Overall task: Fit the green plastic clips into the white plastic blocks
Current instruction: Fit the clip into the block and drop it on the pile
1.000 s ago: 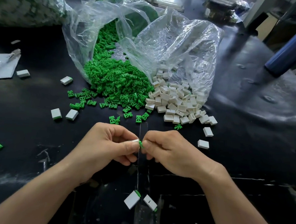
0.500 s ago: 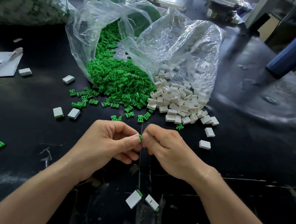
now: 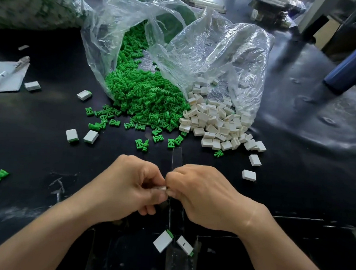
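Left hand: my left hand [image 3: 127,186] is curled, thumb and fingertips pinching the white block [image 3: 162,188].
Right hand: my right hand [image 3: 200,197] is curled, fingertips clamped on the block's other end.
Block: between both hands, above the black table [image 3: 34,156]. Only a white sliver shows, lying hand to hand; I cannot tell its facing.
Supply: green clips [image 3: 146,96] and loose white blocks [image 3: 213,124] spill from clear plastic bags [image 3: 220,53] beyond my hands.
Fitted blocks: two [image 3: 163,241] [image 3: 185,245] lie tilted just below my hands.
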### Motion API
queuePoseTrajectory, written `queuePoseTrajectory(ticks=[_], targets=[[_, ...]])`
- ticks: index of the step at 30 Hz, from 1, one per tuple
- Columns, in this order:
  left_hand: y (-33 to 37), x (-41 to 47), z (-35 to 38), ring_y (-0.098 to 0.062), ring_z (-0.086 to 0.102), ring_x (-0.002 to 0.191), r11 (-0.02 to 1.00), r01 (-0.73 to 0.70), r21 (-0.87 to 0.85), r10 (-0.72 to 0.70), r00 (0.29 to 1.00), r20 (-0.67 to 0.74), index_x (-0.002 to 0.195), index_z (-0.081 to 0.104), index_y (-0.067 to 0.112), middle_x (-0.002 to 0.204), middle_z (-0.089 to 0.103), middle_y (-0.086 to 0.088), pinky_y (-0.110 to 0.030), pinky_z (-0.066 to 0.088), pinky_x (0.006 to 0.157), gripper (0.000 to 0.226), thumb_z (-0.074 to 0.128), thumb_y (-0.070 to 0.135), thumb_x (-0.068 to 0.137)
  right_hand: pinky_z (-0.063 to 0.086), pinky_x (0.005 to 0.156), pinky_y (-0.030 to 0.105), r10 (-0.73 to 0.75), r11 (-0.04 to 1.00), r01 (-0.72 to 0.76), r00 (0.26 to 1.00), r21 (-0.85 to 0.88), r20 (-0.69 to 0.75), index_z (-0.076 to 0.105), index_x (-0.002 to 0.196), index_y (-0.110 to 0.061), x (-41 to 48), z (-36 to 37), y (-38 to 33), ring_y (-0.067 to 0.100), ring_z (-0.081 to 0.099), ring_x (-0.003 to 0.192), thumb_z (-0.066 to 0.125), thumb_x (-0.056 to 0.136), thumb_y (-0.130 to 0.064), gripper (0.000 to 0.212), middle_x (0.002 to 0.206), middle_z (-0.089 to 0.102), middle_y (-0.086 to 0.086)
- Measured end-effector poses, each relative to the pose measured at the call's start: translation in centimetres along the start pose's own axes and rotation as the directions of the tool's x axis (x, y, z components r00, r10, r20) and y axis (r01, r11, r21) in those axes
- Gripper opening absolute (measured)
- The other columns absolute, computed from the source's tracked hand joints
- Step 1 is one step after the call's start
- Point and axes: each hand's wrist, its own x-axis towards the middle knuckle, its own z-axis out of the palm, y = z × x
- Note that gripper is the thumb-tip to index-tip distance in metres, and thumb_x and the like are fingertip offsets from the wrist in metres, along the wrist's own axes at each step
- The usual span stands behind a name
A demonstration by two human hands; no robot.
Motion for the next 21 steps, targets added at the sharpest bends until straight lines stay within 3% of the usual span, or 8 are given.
queuePoseTrajectory(ticks=[3, 5, 7, 9, 12, 14, 18, 21], targets=[[0.3, 0.1, 0.0, -0.014, 0.065, 0.050, 0.996, -0.025, -0.091, 0.024, 1.000, -0.006, 0.065, 0.067, 0.014, 0.055, 0.066, -0.007, -0.019, 0.050, 0.047, 0.018, 0.070, 0.001, 0.076, 0.038, 0.061, 0.037, 0.002, 0.999, 0.001, 0.997, 0.044, -0.075, 0.041, 0.075, -0.017, -0.1, 0.1, 0.2, 0.024, 0.049, 0.072, 0.049, 0.089, -0.011, 0.017, 0.072, 0.039, -0.007], [0.7, 0.2, -0.2, -0.017, 0.066, 0.052, 0.960, -0.064, -0.274, 0.047, 0.997, -0.068, 0.071, 0.069, 0.006, 0.061, 0.068, -0.013, -0.020, 0.051, 0.047, 0.008, 0.073, 0.011, 0.067, 0.041, 0.058, 0.032, 0.114, 0.940, -0.036, 0.971, 0.339, -0.211, 0.049, 0.071, -0.014, -0.1, 0.0, 0.5, 0.014, 0.049, 0.063, 0.050, 0.088, -0.015, 0.017, 0.065, 0.044, -0.010], [1.0, 0.3, -0.2, -0.020, 0.067, 0.055, 0.901, -0.093, -0.424, 0.052, 0.993, -0.107, 0.075, 0.070, 0.006, 0.067, 0.070, -0.015, -0.023, 0.053, 0.048, 0.025, 0.072, 0.024, 0.058, 0.040, 0.053, 0.022, 0.291, 0.743, -0.050, 0.922, 0.667, -0.255, 0.054, 0.064, -0.017, -0.1, -0.1, 0.8, 0.004, 0.047, 0.055, 0.049, 0.089, -0.031, 0.029, 0.057, 0.051, -0.010], [1.0, 0.4, 0.1, -0.018, 0.068, 0.063, 0.869, -0.114, -0.481, 0.041, 0.986, -0.159, 0.074, 0.072, 0.009, 0.075, 0.071, -0.014, -0.023, 0.054, 0.052, 0.029, 0.071, 0.028, 0.053, 0.040, 0.050, 0.018, 0.411, 0.524, -0.092, 0.898, 0.847, -0.157, 0.059, 0.065, -0.017, -0.1, -0.2, 1.1, 0.005, 0.050, 0.052, 0.043, 0.089, -0.052, 0.045, 0.054, 0.057, -0.007], [0.8, 0.6, 0.5, -0.012, 0.069, 0.088, 0.847, -0.155, -0.508, 0.041, 0.973, -0.228, 0.070, 0.074, 0.011, 0.100, 0.072, -0.005, -0.019, 0.054, 0.068, 0.023, 0.072, 0.024, 0.051, 0.041, 0.051, 0.020, 0.337, 0.249, -0.169, 0.938, 0.954, 0.078, 0.062, 0.078, -0.011, 0.2, -0.1, 0.7, 0.010, 0.056, 0.056, 0.033, 0.076, -0.061, 0.057, 0.067, 0.064, 0.000], [0.7, 0.6, 0.5, -0.013, 0.068, 0.091, 0.848, -0.153, -0.507, 0.045, 0.975, -0.220, 0.071, 0.073, 0.009, 0.105, 0.071, -0.002, -0.020, 0.055, 0.070, 0.024, 0.071, 0.024, 0.052, 0.042, 0.051, 0.018, 0.234, 0.080, -0.176, 0.960, 0.981, 0.153, 0.061, 0.083, -0.012, 0.7, 0.3, 0.0, 0.011, 0.057, 0.058, 0.034, 0.077, -0.062, 0.057, 0.074, 0.063, 0.006], [1.0, 0.4, 0.6, -0.021, 0.057, 0.048, 0.828, -0.155, -0.539, 0.089, 0.985, -0.146, 0.077, 0.068, 0.001, 0.072, 0.070, -0.006, -0.022, 0.050, 0.048, 0.025, 0.068, 0.020, 0.061, 0.042, 0.050, 0.018, 0.124, -0.146, -0.210, 0.965, 0.967, 0.229, 0.058, 0.089, -0.012, 1.1, 0.5, -0.8, 0.010, 0.052, 0.056, 0.032, 0.079, -0.061, 0.056, 0.069, 0.059, 0.004], [1.2, 0.3, 0.9, -0.026, 0.056, 0.044, 0.806, -0.183, -0.563, 0.129, 0.983, -0.134, 0.089, 0.067, -0.002, 0.052, 0.058, -0.012, -0.029, 0.051, 0.048, 0.026, 0.065, 0.012, 0.067, 0.038, 0.048, 0.018, 0.154, -0.133, -0.211, 0.961, 0.968, 0.230, 0.053, 0.079, -0.012, 0.9, 0.6, -0.7, 0.008, 0.047, 0.051, 0.038, 0.076, -0.065, 0.055, 0.059, 0.054, -0.003]])
